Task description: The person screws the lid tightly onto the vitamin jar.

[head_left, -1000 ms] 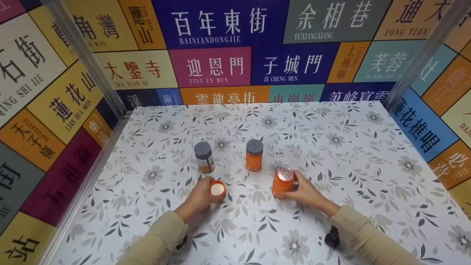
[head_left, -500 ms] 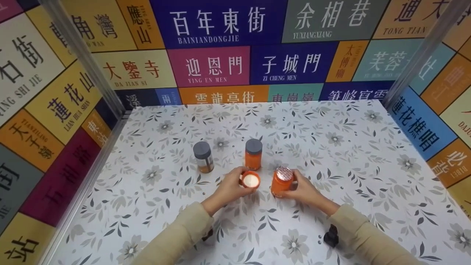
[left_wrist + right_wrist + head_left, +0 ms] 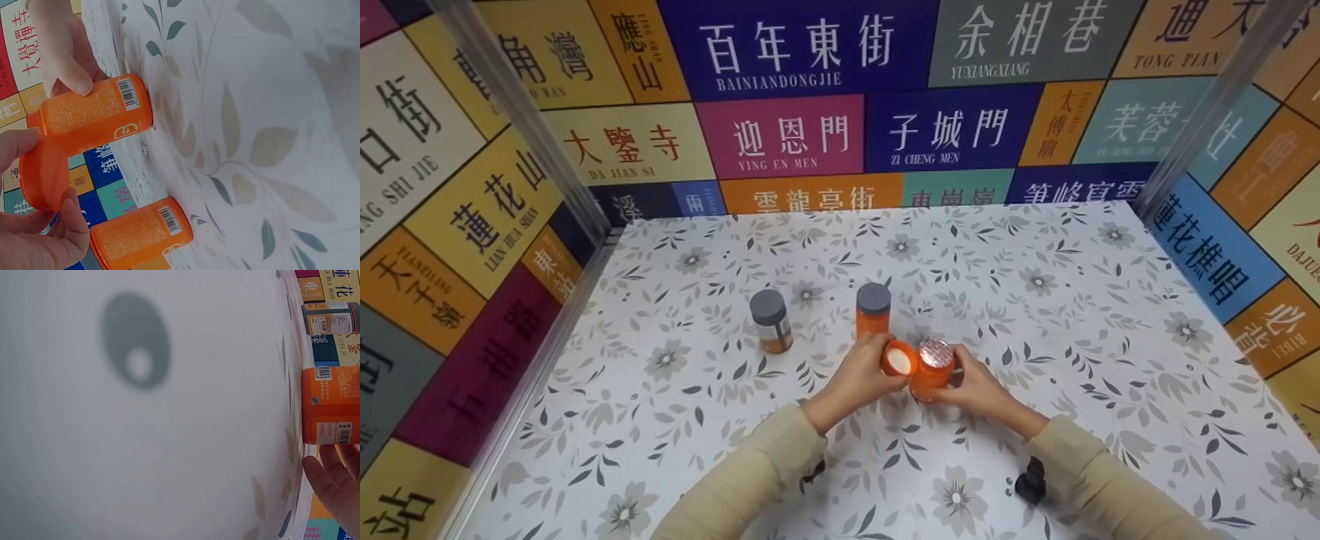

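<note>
The left hand pinches an orange cap, its pale inside tilted up, beside the rim of an orange bottle. Silver foil covers that bottle's mouth. The right hand grips the bottle from the right, and it stands upright on the table. In the left wrist view, the cap overlaps the bottle's top end; whether they touch is unclear. The right wrist view shows the right hand's fingers against the orange bottle.
Behind the left hand stands an orange bottle with a grey lid. Farther left is a clear bottle with a grey lid. The table has a floral cover, and colourful lettered panels rise behind it.
The left hand has carried the orange cap rightward, up beside the foil-topped bottle, and tilted it. The right hand keeps its grip on the bottle, nearly in place.
</note>
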A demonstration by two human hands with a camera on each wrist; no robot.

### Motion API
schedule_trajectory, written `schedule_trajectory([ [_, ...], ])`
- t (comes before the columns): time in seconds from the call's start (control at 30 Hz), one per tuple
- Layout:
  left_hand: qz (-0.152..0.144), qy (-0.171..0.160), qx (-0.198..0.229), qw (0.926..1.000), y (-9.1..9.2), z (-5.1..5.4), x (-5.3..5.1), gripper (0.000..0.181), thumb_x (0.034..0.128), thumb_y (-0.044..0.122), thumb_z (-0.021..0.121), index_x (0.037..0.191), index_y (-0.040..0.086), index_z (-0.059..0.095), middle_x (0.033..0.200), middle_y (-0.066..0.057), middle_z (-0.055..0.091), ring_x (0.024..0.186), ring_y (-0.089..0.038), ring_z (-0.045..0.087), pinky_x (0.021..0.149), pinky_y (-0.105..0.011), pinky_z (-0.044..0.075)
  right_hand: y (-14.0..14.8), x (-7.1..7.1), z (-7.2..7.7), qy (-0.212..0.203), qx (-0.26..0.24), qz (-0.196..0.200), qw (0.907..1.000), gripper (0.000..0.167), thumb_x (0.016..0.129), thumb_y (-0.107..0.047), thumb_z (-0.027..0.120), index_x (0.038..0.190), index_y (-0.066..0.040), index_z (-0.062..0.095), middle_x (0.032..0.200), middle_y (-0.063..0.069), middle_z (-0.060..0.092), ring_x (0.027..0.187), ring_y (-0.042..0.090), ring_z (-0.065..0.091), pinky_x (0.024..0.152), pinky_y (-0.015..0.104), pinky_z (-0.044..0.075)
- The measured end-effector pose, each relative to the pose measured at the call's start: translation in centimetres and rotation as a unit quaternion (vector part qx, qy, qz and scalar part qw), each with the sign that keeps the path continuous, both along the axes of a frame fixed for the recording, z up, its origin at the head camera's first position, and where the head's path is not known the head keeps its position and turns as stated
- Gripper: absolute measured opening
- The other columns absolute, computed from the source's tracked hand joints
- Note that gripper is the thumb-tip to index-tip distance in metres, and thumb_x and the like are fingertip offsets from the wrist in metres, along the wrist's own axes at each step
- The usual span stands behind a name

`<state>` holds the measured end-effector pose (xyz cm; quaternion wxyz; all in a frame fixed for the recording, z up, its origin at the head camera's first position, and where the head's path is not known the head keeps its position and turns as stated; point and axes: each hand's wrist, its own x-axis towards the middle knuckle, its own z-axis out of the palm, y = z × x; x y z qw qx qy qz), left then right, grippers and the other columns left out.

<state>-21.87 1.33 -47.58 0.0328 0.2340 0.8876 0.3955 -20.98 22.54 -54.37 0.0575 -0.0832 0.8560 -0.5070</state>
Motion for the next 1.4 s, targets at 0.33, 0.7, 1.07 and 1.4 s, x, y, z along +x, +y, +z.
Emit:
schedule_trajectory([
  [0.33, 0.006, -0.005, 0.003, 1.0000, 0.5, 0.8, -0.3, 0.049, 0.0696, 0.019, 0.077, 0.109, -0.001, 0.056, 0.104, -0.010, 0.053, 0.086, -0.018, 0.052, 0.076, -0.024, 0.046, -0.1, 0.0, 0.1, -0.002, -0.001, 0.005, 1.0000, 0.066, 0.070, -0.019, 0.077, 0.122, -0.001, 0.040, 0.119, 0.018, 0.053, 0.099, 0.027, 0.055, 0.085, 0.036, 0.047],
  [0.7, 0.018, 0.014, 0.108, 0.9939, 1.8, 0.6, -0.5, 0.055, 0.0732, 0.019, 0.076, 0.117, 0.000, 0.049, 0.104, -0.012, 0.059, 0.091, -0.024, 0.057, 0.081, -0.032, 0.049, -0.1, 0.1, 0.1, -0.006, -0.003, 0.005, 1.0000, 0.068, 0.069, -0.022, 0.078, 0.122, -0.003, 0.039, 0.120, 0.016, 0.053, 0.102, 0.029, 0.055, 0.088, 0.039, 0.046],
  [1.07, 0.018, 0.006, 0.066, 0.9976, 3.2, 1.0, -0.7, 0.055, 0.0725, 0.029, 0.076, 0.118, 0.006, 0.055, 0.111, -0.008, 0.052, 0.097, -0.018, 0.051, 0.082, -0.022, 0.046, 0.1, 0.2, 0.0, 0.008, -0.012, 0.011, 0.9998, 0.062, 0.071, -0.016, 0.077, 0.120, -0.002, 0.040, 0.114, 0.015, 0.054, 0.098, 0.024, 0.055, 0.083, 0.030, 0.047],
  [1.4, 0.009, 0.042, -0.009, 0.9990, 4.0, 1.3, -0.7, 0.053, 0.0707, 0.031, 0.078, 0.117, 0.009, 0.061, 0.104, -0.007, 0.052, 0.096, -0.019, 0.046, 0.077, -0.020, 0.041, -0.5, 0.6, 1.3, -0.009, 0.005, 0.009, 0.9999, 0.063, 0.071, -0.017, 0.077, 0.120, -0.003, 0.039, 0.115, 0.014, 0.051, 0.100, 0.026, 0.053, 0.086, 0.035, 0.046],
])
